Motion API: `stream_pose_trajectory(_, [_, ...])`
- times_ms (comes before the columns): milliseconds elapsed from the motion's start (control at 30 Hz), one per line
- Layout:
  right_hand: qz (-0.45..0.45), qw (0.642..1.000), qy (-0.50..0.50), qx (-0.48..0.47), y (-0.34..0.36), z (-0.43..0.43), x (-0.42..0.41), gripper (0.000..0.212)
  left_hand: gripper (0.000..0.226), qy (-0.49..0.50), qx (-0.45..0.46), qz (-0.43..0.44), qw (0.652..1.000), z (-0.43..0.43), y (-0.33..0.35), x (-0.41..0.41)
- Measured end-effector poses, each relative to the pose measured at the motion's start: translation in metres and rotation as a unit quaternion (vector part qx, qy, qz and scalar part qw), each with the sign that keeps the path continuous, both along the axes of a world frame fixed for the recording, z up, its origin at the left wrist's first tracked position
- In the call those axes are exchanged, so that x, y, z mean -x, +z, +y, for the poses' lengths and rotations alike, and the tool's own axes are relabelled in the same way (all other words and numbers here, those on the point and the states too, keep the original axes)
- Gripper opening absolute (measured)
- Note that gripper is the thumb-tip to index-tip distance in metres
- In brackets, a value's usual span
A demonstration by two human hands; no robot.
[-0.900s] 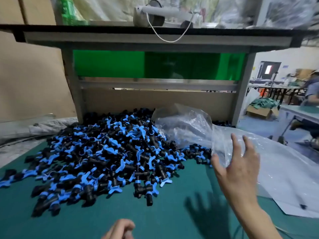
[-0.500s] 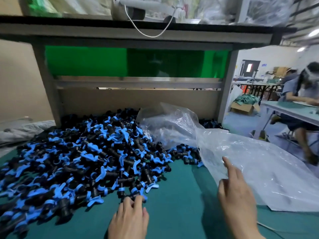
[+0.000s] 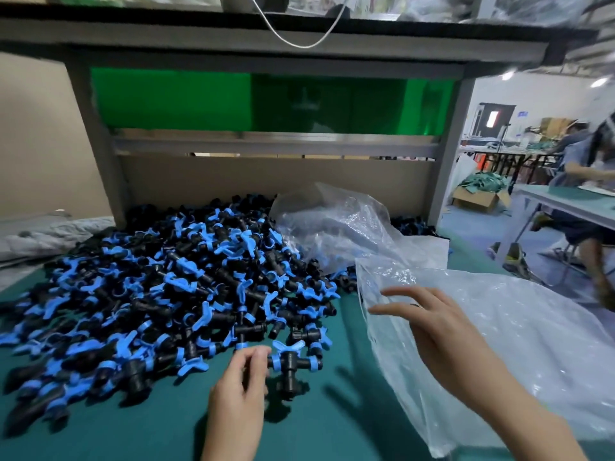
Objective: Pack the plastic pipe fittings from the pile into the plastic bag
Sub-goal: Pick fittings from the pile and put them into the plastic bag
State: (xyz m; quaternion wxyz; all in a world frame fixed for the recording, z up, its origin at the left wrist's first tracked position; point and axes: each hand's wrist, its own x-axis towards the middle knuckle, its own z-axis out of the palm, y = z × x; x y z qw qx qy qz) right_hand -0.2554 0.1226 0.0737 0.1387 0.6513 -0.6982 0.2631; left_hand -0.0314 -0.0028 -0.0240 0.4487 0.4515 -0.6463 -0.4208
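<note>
black-and-blue plastic pipe fittings (image 3: 173,294) heaped in a wide pile on the green table mat (image 3: 159,434), backed against the grey bench frame (image 3: 100,144). clear crinkled plastic bag (image 3: 532,344) lies just right of the pile; faint dark marks near its left edge, too small to read. left hand (image 3: 238,390) low at centre, fingers curled, pinching one end of a black tee fitting with blue collars (image 3: 291,364) at the pile's front edge; the tee's body sits just right of the fingertips. right hand (image 3: 442,331) palm down, fingers spread and loose over the bag's left edge, gripping nothing.
</note>
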Motion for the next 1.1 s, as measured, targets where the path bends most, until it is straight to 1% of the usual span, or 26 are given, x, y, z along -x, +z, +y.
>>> stream_pose_trajectory(33, [0.033,0.998,-0.008,-0.043,0.0,-0.01,0.009,0.072,0.026,-0.019,-0.044,0.046,0.998,-0.002,-0.001,0.0])
stream_pose_trajectory(67, [0.05,0.995,-0.017,-0.079,0.0,-0.018,0.017,0.077,0.024,-0.039,-0.085,0.083,0.992,-0.004,-0.002,0.001])
stream_pose_trajectory(100, [0.06,0.993,-0.023,-0.101,-0.001,-0.024,0.026,0.078,0.021,-0.064,-0.114,0.103,0.986,-0.006,-0.004,0.002])
stream_pose_trajectory(133, [0.07,0.99,-0.024,-0.118,-0.002,-0.029,0.032,0.074,0.018,-0.09,-0.127,0.1,0.983,-0.006,-0.007,0.006])
stream_pose_trajectory(200, [0.097,0.986,-0.024,-0.136,-0.004,-0.035,0.039,0.055,0.008,-0.136,-0.111,0.043,0.983,-0.004,-0.014,0.016])
stream_pose_trajectory(267, [0.098,0.987,-0.018,-0.126,-0.005,-0.037,0.039,0.035,0.005,-0.144,-0.056,-0.047,0.987,-0.005,-0.019,0.027])
stream_pose_trajectory(300, [0.078,0.99,-0.009,-0.114,-0.006,-0.036,0.038,0.034,0.003,-0.128,-0.019,-0.089,0.988,-0.01,-0.018,0.032])
stream_pose_trajectory(367, [0.012,0.997,0.02,-0.08,-0.007,-0.03,0.032,0.042,0.009,-0.085,0.053,-0.158,0.982,-0.024,-0.014,0.036])
stream_pose_trajectory(433, [-0.066,0.996,0.047,-0.048,-0.008,-0.022,0.022,0.047,0.012,-0.044,0.097,-0.185,0.977,-0.039,-0.01,0.036])
stream_pose_trajectory(500, [-0.128,0.989,0.07,-0.012,-0.011,-0.017,0.009,0.047,0.013,-0.016,0.123,-0.19,0.974,-0.045,-0.01,0.034])
stream_pose_trajectory(567, [-0.142,0.986,0.083,0.005,-0.015,-0.015,-0.002,0.043,0.011,-0.006,0.129,-0.16,0.979,-0.043,-0.011,0.033])
stream_pose_trajectory(633, [-0.125,0.989,0.082,0.019,-0.021,-0.014,-0.011,0.038,0.011,-0.008,0.112,-0.08,0.99,-0.035,-0.007,0.03])
stream_pose_trajectory(733, [-0.116,0.99,0.067,0.04,-0.025,-0.015,-0.018,0.032,0.019,0.039,0.097,0.038,0.994,-0.02,0.006,0.024])
stream_pose_trajectory(800, [-0.121,0.989,0.064,0.057,-0.025,-0.017,-0.023,0.031,0.013,0.045,0.074,0.104,0.991,-0.01,0.013,0.023])
stream_pose_trajectory(867, [-0.12,0.988,0.068,0.073,-0.023,-0.019,-0.027,0.03,0.011,0.002,0.028,0.107,0.994,0.001,0.018,0.029])
stream_pose_trajectory(933, [-0.118,0.986,0.081,0.084,-0.019,-0.019,-0.031,0.029,0.011,-0.068,-0.033,0.091,0.993,0.009,0.021,0.041])
stream_pose_trajectory(1000, [-0.117,0.985,0.093,0.086,-0.014,-0.019,-0.035,0.024,0.014,-0.14,-0.096,0.099,0.981,0.015,0.027,0.055])
stream_pose_trajectory(1067, [-0.114,0.985,0.101,0.086,-0.01,-0.017,-0.038,0.018,0.017,-0.207,-0.152,0.129,0.958,0.019,0.036,0.072])
stream_pose_trajectory(1100, [-0.111,0.985,0.103,0.087,-0.009,-0.017,-0.038,0.017,0.018,-0.236,-0.154,0.121,0.952,0.02,0.038,0.082])
